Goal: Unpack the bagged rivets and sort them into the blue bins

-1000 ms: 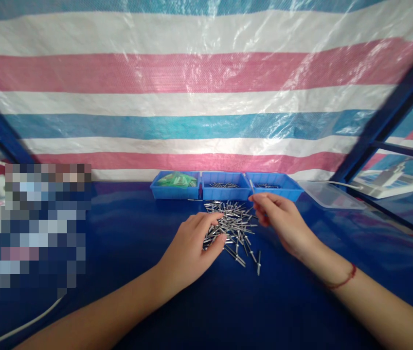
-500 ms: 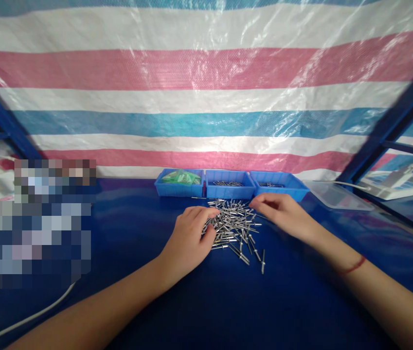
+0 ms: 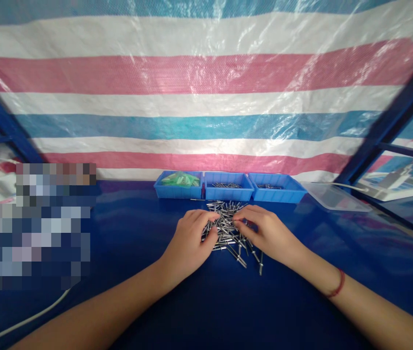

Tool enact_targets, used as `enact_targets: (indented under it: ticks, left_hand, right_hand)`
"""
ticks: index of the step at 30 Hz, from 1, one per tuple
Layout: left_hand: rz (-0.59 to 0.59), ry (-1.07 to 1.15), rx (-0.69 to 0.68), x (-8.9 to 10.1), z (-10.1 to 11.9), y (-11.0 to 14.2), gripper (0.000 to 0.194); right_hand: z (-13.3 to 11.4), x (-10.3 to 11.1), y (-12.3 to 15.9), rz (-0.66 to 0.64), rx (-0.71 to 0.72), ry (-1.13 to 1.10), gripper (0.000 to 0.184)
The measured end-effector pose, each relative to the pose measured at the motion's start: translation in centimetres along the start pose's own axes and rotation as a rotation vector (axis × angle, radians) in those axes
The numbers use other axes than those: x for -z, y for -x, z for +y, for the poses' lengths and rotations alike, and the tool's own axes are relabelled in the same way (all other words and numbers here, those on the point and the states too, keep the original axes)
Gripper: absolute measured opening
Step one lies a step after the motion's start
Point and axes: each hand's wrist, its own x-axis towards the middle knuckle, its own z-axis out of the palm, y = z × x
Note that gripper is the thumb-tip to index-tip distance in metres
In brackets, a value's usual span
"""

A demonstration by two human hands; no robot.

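A loose heap of silver blind rivets (image 3: 226, 228) lies on the blue table (image 3: 206, 301). My left hand (image 3: 193, 233) rests against the heap's left side, its fingers curved and a gap showing between thumb and forefinger. No rivet is plainly gripped there. From the right, my right hand (image 3: 264, 231) reaches into the heap, thumb and forefinger pinched together at the rivets. Whatever lies between those fingertips is too small to make out. Several rivets stick out toward the front of the heap.
Behind the heap stand three blue bins: the left bin (image 3: 179, 192) with green packets (image 3: 180, 179), the middle bin (image 3: 228, 194) and right bin (image 3: 279, 195) with metal pieces. A clear plastic lid (image 3: 341, 198) lies right. A white cable (image 3: 27, 318) runs at left.
My right hand has moved left and nearer, from the heap's right edge beside the bins into the rivets. My left hand has stayed almost in place.
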Motion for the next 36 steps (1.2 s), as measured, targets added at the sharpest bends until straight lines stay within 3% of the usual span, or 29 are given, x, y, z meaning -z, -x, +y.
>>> enact_targets:
  ticks: [6,12,18,25,31,36]
  left_hand:
    - [-0.004,0.079,-0.12,0.3,0.8,0.1,0.018]
    - [-0.022,0.18,-0.128,0.5,1.5,0.2,0.014]
    - [-0.049,0.216,-0.118,0.6,1.8,0.1,0.015]
    - [-0.083,0.269,-0.1,0.5,1.7,0.3,0.014]
    - [0.035,0.29,-0.069,0.4,1.5,0.2,0.007]
    - [0.102,0.275,-0.069,0.6,1.6,0.1,0.006]
  right_hand:
    - [-2.4,0.2,0.2,0.084,-0.117,-0.432,0.017]
    - [-3.7,-0.1,0.5,0.12,-0.096,-0.579,0.01]
    - [-3.8,-0.3,0.7,0.169,-0.116,-0.563,0.008]
    - [-4.0,-0.1,0.7,0.19,-0.036,-0.483,0.009]
    - [-3.4,0.6,0.4,0.191,-0.013,-0.383,0.008]
    - [-2.4,1.0,0.4,0.141,0.124,-0.219,0.012]
